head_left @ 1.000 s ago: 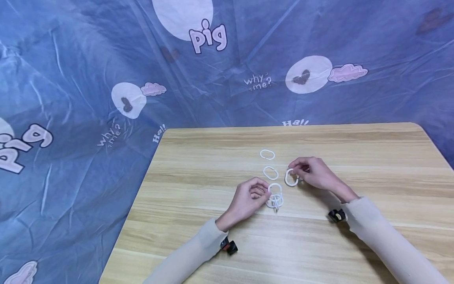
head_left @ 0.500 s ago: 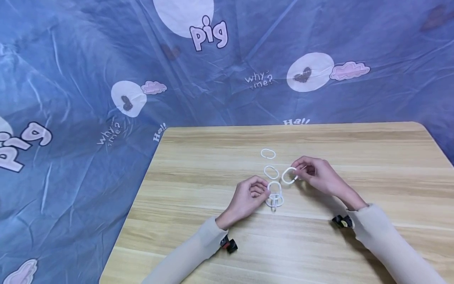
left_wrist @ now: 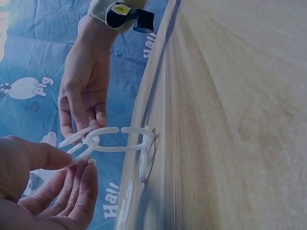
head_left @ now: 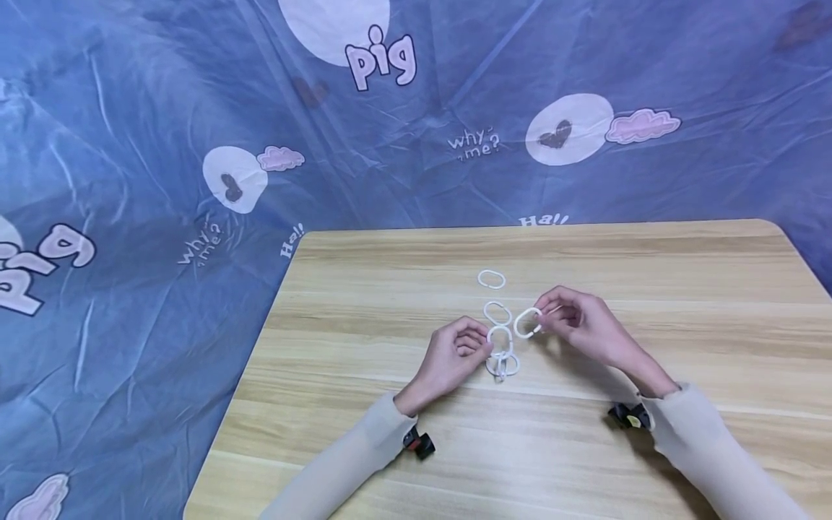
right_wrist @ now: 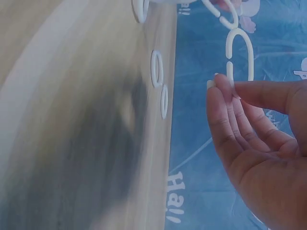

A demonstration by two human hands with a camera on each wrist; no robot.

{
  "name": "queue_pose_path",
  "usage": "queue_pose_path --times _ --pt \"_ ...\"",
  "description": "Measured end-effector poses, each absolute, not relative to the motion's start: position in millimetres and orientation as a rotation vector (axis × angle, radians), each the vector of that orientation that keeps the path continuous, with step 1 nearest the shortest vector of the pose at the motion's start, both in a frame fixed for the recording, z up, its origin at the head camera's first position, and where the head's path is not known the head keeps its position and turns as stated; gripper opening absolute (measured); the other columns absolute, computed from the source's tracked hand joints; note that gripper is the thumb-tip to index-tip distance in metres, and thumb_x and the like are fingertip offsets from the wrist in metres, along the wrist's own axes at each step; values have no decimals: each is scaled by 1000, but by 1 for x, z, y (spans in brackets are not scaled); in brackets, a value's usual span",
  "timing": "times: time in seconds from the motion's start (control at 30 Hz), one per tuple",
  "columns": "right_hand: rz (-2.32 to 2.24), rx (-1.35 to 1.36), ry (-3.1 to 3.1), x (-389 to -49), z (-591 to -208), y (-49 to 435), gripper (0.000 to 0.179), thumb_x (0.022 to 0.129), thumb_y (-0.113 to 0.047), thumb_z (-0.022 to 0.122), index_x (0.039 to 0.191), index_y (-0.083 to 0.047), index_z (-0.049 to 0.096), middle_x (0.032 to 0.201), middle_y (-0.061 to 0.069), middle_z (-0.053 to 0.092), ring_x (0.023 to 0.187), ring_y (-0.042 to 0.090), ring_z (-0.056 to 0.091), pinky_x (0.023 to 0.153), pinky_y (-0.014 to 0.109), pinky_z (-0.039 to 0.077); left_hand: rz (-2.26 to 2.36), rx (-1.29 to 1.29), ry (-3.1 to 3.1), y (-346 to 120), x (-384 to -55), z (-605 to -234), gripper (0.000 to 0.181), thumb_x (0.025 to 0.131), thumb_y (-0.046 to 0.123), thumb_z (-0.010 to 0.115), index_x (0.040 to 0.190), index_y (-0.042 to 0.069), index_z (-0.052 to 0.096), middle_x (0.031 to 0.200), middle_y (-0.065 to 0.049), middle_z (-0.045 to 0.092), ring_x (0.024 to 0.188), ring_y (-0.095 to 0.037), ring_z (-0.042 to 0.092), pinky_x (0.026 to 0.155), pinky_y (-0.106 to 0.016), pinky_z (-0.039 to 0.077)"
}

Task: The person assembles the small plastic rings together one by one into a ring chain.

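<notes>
In the head view my left hand (head_left: 453,354) pinches the top link of a short chain of white oval plastic links. Below it hangs a middle link (left_wrist: 117,149), hooked to a bottom link (left_wrist: 143,165) right at the tabletop, as the left wrist view shows. My right hand (head_left: 581,326) holds a single white link (right_wrist: 251,55) between thumb and fingertips, the other fingers loosely bent. A small gap breaks the side of this link. Its far end meets or overlaps the left hand's link in the right wrist view; whether they are hooked together I cannot tell.
Two loose white links lie on the table beyond the hands, a nearer link (head_left: 485,309) and a farther link (head_left: 491,271). The wood-grain table (head_left: 364,289) ends at a back edge against a blue printed cloth (head_left: 416,180). Each wrist carries a small black camera (head_left: 422,445).
My right hand has brought its link leftward, up to the left hand's link, and turned it. The left hand has lifted its chain slightly away from me.
</notes>
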State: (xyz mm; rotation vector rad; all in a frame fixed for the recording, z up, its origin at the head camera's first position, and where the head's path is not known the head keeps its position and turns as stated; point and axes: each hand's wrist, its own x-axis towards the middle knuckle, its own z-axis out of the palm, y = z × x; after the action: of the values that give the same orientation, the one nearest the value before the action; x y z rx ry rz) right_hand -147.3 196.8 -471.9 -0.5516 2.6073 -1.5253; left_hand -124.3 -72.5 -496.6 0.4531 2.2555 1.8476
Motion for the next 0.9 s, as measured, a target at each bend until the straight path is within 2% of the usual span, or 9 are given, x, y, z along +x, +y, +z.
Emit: queue_pose_path --times 0.13,0.53,0.77,0.9 --pt "-1567 -548 2545 -147 -472 195 24 91 5 72 114 1 66 99 19 76 84 23 76 75 31 66 1851 447 2261 -71 -126 -497 24 95 4 73 115 -8 67 105 -23 73 84 -6 67 77 -15 62" --pt "-1617 -558 2449 -150 -474 188 25 91 5 71 116 3 64 102 25 75 86 16 76 78 32 67 1856 404 2272 -68 -129 -494 23 95 4 73 115 -7 67 105 -22 74 84 -7 67 79 -17 63" --pt "-1632 -588 2423 -153 -475 183 24 92 4 72 115 3 64 101 22 76 85 12 75 78 30 66 1860 398 2283 -65 -132 -494 22 95 5 74 113 -5 68 105 -22 74 84 -7 67 78 -17 63" --pt "-1630 -584 2407 -155 -474 182 24 92 3 72 115 4 64 102 23 75 86 13 76 80 29 66 1862 395 2284 -63 -134 -495 21 95 6 74 113 -4 68 105 -21 74 84 -8 68 79 -17 63"
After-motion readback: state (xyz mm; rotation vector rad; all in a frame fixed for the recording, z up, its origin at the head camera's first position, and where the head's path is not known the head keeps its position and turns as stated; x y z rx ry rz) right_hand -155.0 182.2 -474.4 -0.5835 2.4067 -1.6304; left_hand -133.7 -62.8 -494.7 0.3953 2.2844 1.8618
